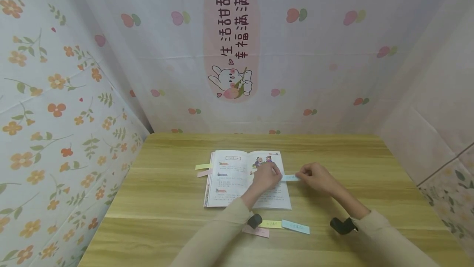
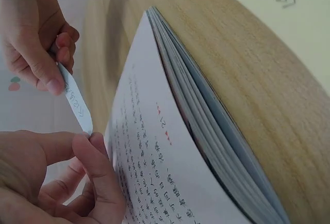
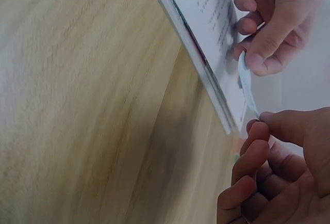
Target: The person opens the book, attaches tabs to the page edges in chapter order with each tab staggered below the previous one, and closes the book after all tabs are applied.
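Note:
A blue sticky note strip with handwriting is stretched between both hands, over the right edge of an open book. My left hand pinches one end between thumb and fingertip, above the right page. Beyond the page edge, my right hand pinches the other end. In the left wrist view the strip bows slightly between the two grips. From the right wrist, the strip shows nearly edge-on, apart from the wooden table. Part of the right page's picture is hidden behind my left hand.
Near the table's front lie a yellow strip, another blue strip and a pink strip, partly covered by the left sleeve. Yellow and pink tabs stick out from the book's left edge. Patterned cloth hangs behind the table.

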{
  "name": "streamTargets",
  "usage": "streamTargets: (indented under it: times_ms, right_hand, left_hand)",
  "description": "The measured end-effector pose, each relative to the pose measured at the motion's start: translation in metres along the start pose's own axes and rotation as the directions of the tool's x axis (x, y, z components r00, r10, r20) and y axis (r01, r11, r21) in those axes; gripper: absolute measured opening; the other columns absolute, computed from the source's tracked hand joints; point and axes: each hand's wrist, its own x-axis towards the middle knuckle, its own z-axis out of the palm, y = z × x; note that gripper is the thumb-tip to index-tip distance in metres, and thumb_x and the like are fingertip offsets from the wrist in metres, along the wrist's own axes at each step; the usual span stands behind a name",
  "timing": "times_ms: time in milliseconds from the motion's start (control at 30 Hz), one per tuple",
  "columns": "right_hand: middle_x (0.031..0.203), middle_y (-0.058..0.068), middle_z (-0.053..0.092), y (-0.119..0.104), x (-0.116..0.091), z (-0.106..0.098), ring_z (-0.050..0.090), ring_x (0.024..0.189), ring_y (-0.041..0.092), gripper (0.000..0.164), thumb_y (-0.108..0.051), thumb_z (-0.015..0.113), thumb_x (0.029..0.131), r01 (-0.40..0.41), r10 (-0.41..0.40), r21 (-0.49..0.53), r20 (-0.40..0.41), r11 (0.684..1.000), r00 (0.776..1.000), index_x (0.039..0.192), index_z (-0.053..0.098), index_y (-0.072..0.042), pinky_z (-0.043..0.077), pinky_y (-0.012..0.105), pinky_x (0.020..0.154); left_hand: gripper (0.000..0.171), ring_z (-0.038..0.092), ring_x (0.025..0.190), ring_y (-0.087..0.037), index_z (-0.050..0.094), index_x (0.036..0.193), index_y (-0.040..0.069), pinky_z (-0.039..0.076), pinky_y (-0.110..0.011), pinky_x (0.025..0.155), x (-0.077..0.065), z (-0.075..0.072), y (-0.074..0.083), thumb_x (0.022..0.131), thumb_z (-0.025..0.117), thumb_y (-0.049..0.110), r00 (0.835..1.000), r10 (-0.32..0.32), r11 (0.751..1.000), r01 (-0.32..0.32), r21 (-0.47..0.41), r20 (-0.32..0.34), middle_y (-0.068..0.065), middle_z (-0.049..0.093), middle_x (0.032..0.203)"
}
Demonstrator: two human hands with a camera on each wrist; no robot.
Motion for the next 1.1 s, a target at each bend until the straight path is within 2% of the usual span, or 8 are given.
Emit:
streamTargets:
  times_ms: [167, 400, 667, 967, 1100]
  right_hand:
    - [0.068, -0.002, 0.056, 0.003, 0.001, -0.001, 0.048, 0.061, 0.014, 0.022, -0.013, 0.067, 0.099, -0.010, 0.010, -0.015, 0.014, 1.000, 1.000, 0.080, 0.070, -0.002, 0.038, 0.026, 0.052]
    - [0.066, -0.003, 0.053, 0.006, -0.001, -0.002, 0.045, 0.059, 0.013, 0.022, -0.014, 0.066, 0.100, -0.016, 0.016, -0.011, 0.027, 1.000, 1.000, 0.081, 0.070, -0.003, 0.035, 0.024, 0.051]
    - [0.065, -0.003, 0.053, 0.008, -0.001, 0.000, 0.045, 0.059, 0.013, 0.021, -0.010, 0.065, 0.099, 0.008, -0.008, -0.007, 0.028, 1.000, 1.000, 0.079, 0.069, -0.003, 0.037, 0.024, 0.050]
    - [0.066, -0.003, 0.053, 0.010, -0.001, 0.005, 0.046, 0.059, 0.013, 0.020, -0.012, 0.066, 0.098, -0.009, 0.010, -0.034, 0.025, 0.999, 1.000, 0.079, 0.069, -0.006, 0.038, 0.025, 0.050]
    - [0.066, -0.004, 0.054, 0.011, -0.001, 0.007, 0.046, 0.059, 0.012, 0.019, -0.011, 0.067, 0.097, 0.000, 0.000, -0.057, 0.013, 0.998, 1.000, 0.078, 0.069, -0.006, 0.037, 0.025, 0.051]
  left_hand:
    - [0.010, 0.052, 0.052, -0.009, 0.068, 0.080, 0.011, 0.043, -0.022, 0.046, 0.004, 0.005, 0.001, 0.089, 0.073, 0.011, 1.000, -0.014, 0.998, 0.014, 0.068, -0.006, 0.005, 0.056, 0.061]
    - [0.009, 0.050, 0.049, -0.010, 0.067, 0.081, 0.012, 0.040, -0.020, 0.041, 0.005, 0.013, 0.003, 0.090, 0.071, 0.011, 1.000, -0.019, 0.987, 0.015, 0.158, 0.021, 0.005, 0.056, 0.060]
    - [0.007, 0.054, 0.052, -0.011, 0.068, 0.083, 0.010, 0.045, -0.021, 0.044, 0.005, 0.018, 0.002, 0.090, 0.068, 0.010, 0.999, -0.017, 0.983, 0.012, 0.182, 0.027, 0.005, 0.056, 0.064]
    - [0.018, 0.052, 0.051, -0.011, 0.059, 0.077, 0.013, 0.043, -0.023, 0.044, 0.006, 0.024, -0.002, 0.087, 0.071, 0.006, 0.998, -0.044, 0.979, 0.036, 0.200, 0.036, 0.003, 0.054, 0.065]
    - [0.017, 0.053, 0.052, -0.012, 0.059, 0.077, 0.013, 0.044, -0.024, 0.045, 0.006, 0.026, -0.003, 0.084, 0.073, 0.005, 0.999, -0.029, 0.975, 0.023, 0.221, 0.026, 0.003, 0.054, 0.066]
